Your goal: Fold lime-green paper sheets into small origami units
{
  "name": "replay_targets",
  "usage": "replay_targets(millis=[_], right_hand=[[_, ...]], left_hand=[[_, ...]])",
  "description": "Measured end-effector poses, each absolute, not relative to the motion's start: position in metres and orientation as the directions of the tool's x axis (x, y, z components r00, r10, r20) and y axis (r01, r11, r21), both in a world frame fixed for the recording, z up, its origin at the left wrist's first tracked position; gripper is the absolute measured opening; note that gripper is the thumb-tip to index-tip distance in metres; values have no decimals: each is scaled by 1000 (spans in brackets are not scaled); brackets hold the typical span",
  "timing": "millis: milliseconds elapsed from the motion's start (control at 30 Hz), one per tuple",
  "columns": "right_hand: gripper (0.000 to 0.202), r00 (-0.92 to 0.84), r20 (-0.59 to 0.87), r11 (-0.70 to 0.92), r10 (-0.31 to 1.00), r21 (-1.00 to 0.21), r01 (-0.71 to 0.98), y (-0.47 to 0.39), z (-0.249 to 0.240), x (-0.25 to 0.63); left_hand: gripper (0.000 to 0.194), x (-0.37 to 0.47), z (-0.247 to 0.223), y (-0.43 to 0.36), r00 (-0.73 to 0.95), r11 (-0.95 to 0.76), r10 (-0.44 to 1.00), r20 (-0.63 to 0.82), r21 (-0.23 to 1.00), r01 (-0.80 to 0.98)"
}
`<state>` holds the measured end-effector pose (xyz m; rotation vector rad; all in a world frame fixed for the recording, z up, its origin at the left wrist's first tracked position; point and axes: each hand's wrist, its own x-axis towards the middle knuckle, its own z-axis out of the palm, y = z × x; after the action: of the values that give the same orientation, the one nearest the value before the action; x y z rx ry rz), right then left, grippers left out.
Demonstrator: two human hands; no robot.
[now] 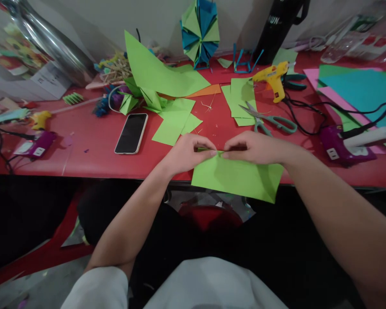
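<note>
A sheet of light green paper hangs partly over the table's front edge. My left hand pinches its far edge between thumb and fingers. Close beside it, my right hand pinches the same edge, the two thumbs almost meeting. Beyond my hands lie more green paper pieces, some of them folded. Grey-handled scissors rest half open just past my right hand, touching a small stack of green paper.
A phone lies left of my hands. At the right are a yellow glue gun, a purple power strip and coloured sheets. A blue-green folded paper wheel and a black bottle stand at the back.
</note>
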<state>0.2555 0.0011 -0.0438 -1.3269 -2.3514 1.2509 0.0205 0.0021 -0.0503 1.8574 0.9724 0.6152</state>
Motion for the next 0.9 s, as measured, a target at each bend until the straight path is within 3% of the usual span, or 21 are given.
replay_targets(millis=[100,300,533,733,900], right_hand=[[32,-552,-120,284,825,-757,589,-1,-44,245],[25,-551,-21,360,834,-737,572,-1,-35,247],[31,-464,-22,317,885,-703,637,8,-31,286],[34,-352,-69,156,933,-807,570,11,-36,302],[29,-170,91,168,981,-836,523,9,-35,295]], left_hand=[[15,23,-52,3,557,-269,830,27,895,357],[12,7,-40,12,481,-294,872,94,885,360],[14,-39,-30,27,275,-231,955,108,852,470],[19,-47,-37,35,265,-210,959,105,889,407],[22,-46,-37,36,275,-243,955,112,826,508]])
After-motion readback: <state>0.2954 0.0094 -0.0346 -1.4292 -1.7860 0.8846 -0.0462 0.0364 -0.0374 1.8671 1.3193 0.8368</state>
